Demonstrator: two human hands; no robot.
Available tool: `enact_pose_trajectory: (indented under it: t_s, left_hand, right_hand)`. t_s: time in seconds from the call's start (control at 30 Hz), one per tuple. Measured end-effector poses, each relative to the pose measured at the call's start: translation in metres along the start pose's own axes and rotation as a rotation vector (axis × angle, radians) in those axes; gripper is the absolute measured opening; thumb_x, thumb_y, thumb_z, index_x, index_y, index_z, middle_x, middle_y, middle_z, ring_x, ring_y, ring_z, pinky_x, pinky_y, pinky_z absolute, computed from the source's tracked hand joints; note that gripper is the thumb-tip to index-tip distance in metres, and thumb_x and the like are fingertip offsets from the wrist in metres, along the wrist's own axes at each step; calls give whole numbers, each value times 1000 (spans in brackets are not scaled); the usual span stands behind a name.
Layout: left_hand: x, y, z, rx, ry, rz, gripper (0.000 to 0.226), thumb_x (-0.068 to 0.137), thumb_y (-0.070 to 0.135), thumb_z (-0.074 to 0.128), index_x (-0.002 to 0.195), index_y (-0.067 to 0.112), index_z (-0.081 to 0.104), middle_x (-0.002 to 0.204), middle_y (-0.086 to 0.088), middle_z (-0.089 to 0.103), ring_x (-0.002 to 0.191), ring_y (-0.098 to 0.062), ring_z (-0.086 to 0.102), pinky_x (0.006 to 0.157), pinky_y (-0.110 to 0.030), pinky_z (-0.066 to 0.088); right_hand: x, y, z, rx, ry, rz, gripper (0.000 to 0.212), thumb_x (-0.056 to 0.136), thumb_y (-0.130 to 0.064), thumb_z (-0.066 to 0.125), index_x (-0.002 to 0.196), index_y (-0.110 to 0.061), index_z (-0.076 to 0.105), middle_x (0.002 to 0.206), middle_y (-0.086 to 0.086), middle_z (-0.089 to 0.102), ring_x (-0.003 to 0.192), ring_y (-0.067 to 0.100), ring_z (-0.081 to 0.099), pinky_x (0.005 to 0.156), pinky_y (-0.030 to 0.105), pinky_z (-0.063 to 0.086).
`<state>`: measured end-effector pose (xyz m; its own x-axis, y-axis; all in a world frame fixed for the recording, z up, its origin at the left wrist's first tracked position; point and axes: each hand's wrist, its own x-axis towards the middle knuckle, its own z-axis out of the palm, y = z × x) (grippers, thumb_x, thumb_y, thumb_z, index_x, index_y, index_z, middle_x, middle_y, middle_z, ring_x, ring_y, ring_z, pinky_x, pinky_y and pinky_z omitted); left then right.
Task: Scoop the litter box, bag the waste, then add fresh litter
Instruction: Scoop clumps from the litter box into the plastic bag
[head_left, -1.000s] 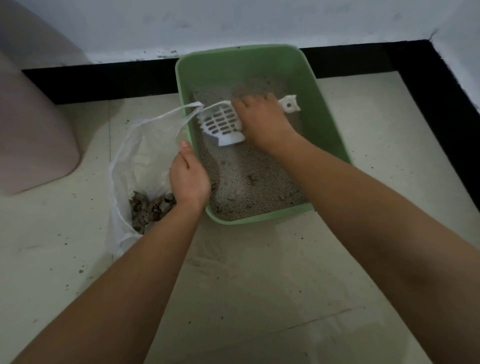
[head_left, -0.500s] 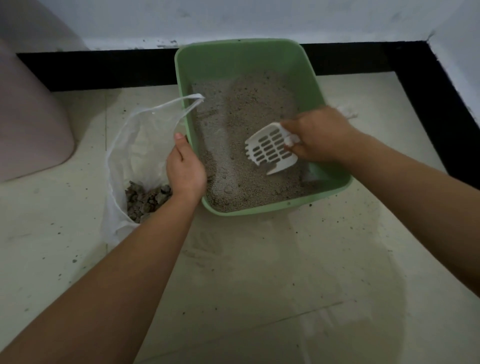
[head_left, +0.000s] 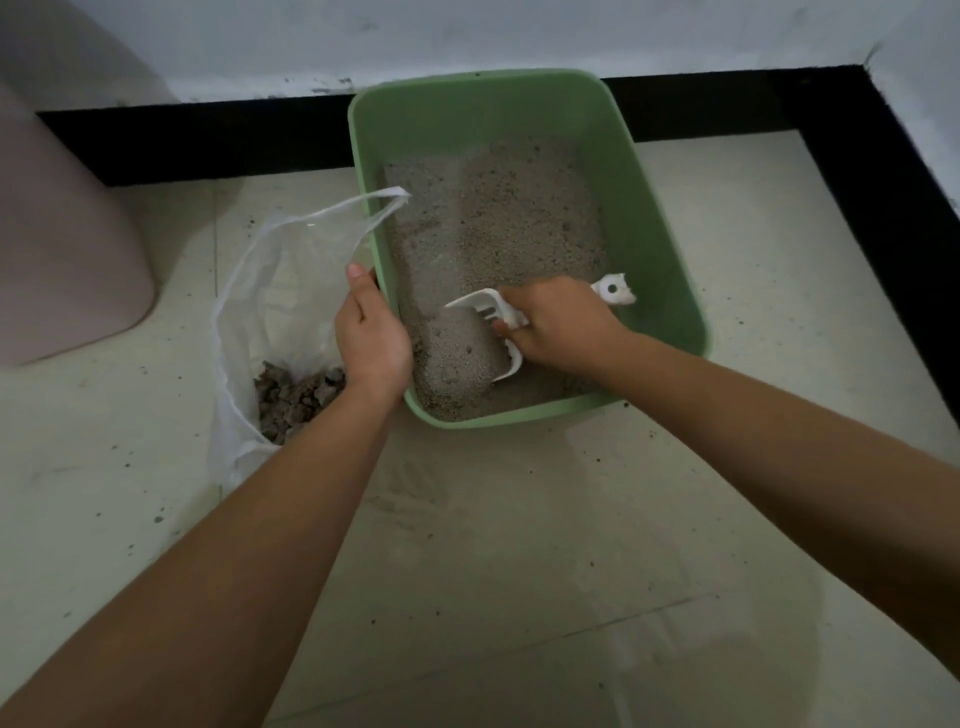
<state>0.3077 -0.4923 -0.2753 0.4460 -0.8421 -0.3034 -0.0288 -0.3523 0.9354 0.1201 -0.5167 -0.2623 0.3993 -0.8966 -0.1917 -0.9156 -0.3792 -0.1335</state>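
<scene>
A green litter box (head_left: 660, 218) stands on the floor against the wall, holding grey litter (head_left: 498, 223). My right hand (head_left: 561, 325) grips a white slotted scoop (head_left: 485, 306) by its handle; the scoop's front edge digs into the litter near the box's front. My left hand (head_left: 371, 332) holds the rim of a clear plastic bag (head_left: 260, 291) against the box's left wall. Dark clumps of waste (head_left: 296, 397) lie in the bottom of the bag. One bag handle (head_left: 384, 200) drapes over the box's left rim.
A pink rounded container (head_left: 62, 249) stands at the left. A black skirting strip (head_left: 208, 140) runs along the wall and down the right side. Litter grains are scattered over the pale floor tiles (head_left: 519, 545).
My right hand carried the scoop from the box's back left to the right, then down into the litter at the front. My left hand stayed on the bag's rim.
</scene>
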Motion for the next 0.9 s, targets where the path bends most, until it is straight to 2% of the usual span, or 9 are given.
enact_pose_trajectory:
  t_s: [0.17, 0.33, 0.4, 0.57, 0.63, 0.7, 0.8, 0.9]
  left_hand:
    - [1, -2, 1, -20, -5, -10, 61, 105, 48, 19, 125, 14, 65, 122, -6, 67, 115, -21, 61, 104, -39, 46]
    - [3, -3, 1, -23, 6, -16, 60, 105, 48, 19, 128, 13, 63, 126, -6, 66, 118, -20, 59, 107, -38, 44]
    - [4, -4, 1, -26, 7, -3, 59, 105, 46, 20, 128, 13, 63, 124, -6, 66, 118, -19, 59, 106, -36, 44]
    - [5, -5, 2, -43, 5, 0, 58, 106, 44, 20, 125, 13, 65, 121, -5, 67, 115, -18, 60, 105, -34, 46]
    - [6, -6, 2, -38, 4, -2, 59, 105, 46, 19, 126, 14, 65, 121, -5, 68, 115, -18, 61, 105, -37, 46]
    - [6, -6, 2, -33, 8, -2, 59, 105, 46, 19, 125, 14, 65, 120, -5, 68, 114, -18, 61, 104, -38, 47]
    - [6, -5, 2, -33, 7, 0, 59, 106, 45, 19, 125, 14, 65, 119, -5, 69, 113, -18, 62, 104, -37, 47]
    - [6, -6, 1, -24, 16, -6, 58, 106, 44, 19, 124, 14, 66, 118, -5, 69, 112, -17, 62, 103, -36, 47]
  right_hand:
    - [-16, 11, -3, 96, 136, -330, 46, 94, -34, 56, 134, -12, 58, 92, 9, 67, 81, 29, 63, 76, 37, 45]
    - [-17, 22, -14, 211, 133, -470, 44, 92, -32, 66, 131, -13, 63, 84, 0, 66, 69, 12, 55, 72, 30, 44]
    - [-13, 26, -13, 281, 67, -429, 41, 91, -33, 67, 129, -16, 65, 83, -3, 67, 68, 6, 53, 67, 26, 45]
    - [-10, 28, 6, 453, -143, -130, 34, 91, -37, 68, 121, -21, 71, 82, -4, 71, 67, 7, 61, 64, 26, 41]
    - [-16, 32, 10, 567, -224, -63, 35, 90, -41, 67, 119, -21, 71, 85, -3, 74, 73, 14, 67, 66, 35, 50]
    - [-22, 36, 9, 683, -279, -25, 38, 89, -46, 67, 118, -22, 72, 92, 1, 76, 85, 25, 70, 78, 43, 55]
    - [-23, 36, 12, 710, -274, -13, 34, 89, -45, 67, 114, -24, 74, 89, 3, 76, 81, 26, 70, 77, 43, 54]
    - [-21, 30, 15, 688, -235, 19, 32, 91, -42, 66, 118, -26, 72, 84, 4, 75, 69, 11, 63, 70, 35, 52]
